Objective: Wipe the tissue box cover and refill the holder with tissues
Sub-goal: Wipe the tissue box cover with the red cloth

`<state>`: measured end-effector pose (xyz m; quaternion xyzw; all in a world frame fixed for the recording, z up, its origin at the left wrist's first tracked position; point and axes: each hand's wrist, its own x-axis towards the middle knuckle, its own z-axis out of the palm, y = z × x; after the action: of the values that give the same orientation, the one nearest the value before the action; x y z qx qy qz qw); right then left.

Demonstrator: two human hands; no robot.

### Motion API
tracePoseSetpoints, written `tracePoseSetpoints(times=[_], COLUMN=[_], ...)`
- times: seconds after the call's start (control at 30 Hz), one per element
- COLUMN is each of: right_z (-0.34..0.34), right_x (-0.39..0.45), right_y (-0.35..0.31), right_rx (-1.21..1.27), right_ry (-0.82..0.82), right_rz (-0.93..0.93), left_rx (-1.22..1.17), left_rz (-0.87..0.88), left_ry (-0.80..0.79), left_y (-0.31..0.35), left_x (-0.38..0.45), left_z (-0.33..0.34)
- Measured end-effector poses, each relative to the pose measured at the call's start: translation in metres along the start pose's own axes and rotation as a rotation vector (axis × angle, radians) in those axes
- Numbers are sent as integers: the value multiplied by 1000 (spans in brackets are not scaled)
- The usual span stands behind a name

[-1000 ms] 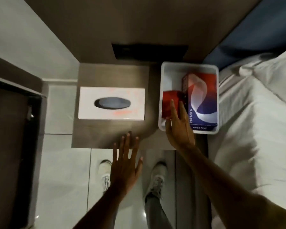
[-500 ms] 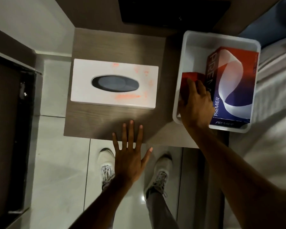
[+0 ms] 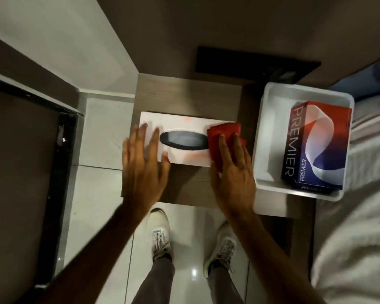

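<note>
A white tissue box cover [image 3: 184, 155] with a dark oval slot and faint reddish smears lies on a small wooden bedside table [image 3: 184, 95]. My right hand [image 3: 233, 174] presses a folded red cloth [image 3: 223, 137] flat onto the cover's right end. My left hand [image 3: 143, 165], fingers spread, hovers over or rests on the cover's left end; I cannot tell whether it touches. A red, white and blue "PREMIER" tissue box [image 3: 316, 145] stands inside a white plastic bin [image 3: 270, 137] to the right.
A bed with white linen [image 3: 360, 216] lies at the right. A dark wall panel [image 3: 250, 62] sits behind the table. A dark-framed door or cabinet [image 3: 31, 161] stands at the left. My two shoes [image 3: 160, 233] are on the glossy tiled floor below.
My right hand took the red cloth out of the bin and brought it left onto the cover. My left hand rose from the table's front edge to the cover's left end.
</note>
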<state>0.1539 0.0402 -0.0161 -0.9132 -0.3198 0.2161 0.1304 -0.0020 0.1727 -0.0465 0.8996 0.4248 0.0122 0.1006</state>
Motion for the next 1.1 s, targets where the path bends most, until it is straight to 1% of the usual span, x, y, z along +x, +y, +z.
tracePoseSetpoints(times=[0.03,0.1,0.17,0.27,0.33,0.4,0.47,0.5,0.53,0.57,0.63,0.67,0.7,0.77,0.83,0.87,0.9,0.97,1.0,1.03,1.1], right_z=[6,15,23,35,41,49,60,66,71,77,77,72,67,65,76,82,87,88,84,81,81], right_x=[2,6,13,25,36,51,63,66,68,67,67,69,72,73,74,75,75,78,79,79,77], right_y=[-1,1,7,11,6,-11,-39,-55,-68,-75,-67,-56,-47,-47,-75,-91,-101,-94,-85,-78,-87], right_rx=[-33,-93,-98,-39,17,55,10,-17,-38,-64,-142,-163,-150,-78,-13,-6,-22,-98,-124,-112,-37], right_ry=[11,87,92,68,116,197,254,251,226,184,95,82,95,155,184,171,136,68,66,97,186], right_rz=[-14,-45,-67,-63,-21,84,218,227,167,64,-158,-215,-212,-70,88,100,47,-122,-159,-118,103], left_rx=[23,42,0,-132,-151,-145,-150,-144,-132,-124,-125,-127,-129,-137,-147,-143,-139,-154,-166,-174,-188], left_rz=[-16,-26,-39,-61,-43,-19,-10,-14,-21,-30,-38,-41,-45,-52,-54,-49,-44,-42,-51,-61,-66], left_ry=[-13,-77,-138,-114,-90,-85,-85,-88,-92,-94,-105,-114,-120,-141,-144,-139,-136,-143,-153,-159,-148], left_y=[-13,-32,-38,-37,-40,-45,-47,-46,-46,-45,-44,-43,-42,-42,-42,-42,-42,-41,-40,-39,-40], left_x=[19,48,61,63,62,63,62,61,61,62,62,62,62,63,64,64,64,64,64,65,64], left_z=[1,9,21,35,40,43,45,45,43,42,40,38,38,37,37,37,36,34,33,33,33])
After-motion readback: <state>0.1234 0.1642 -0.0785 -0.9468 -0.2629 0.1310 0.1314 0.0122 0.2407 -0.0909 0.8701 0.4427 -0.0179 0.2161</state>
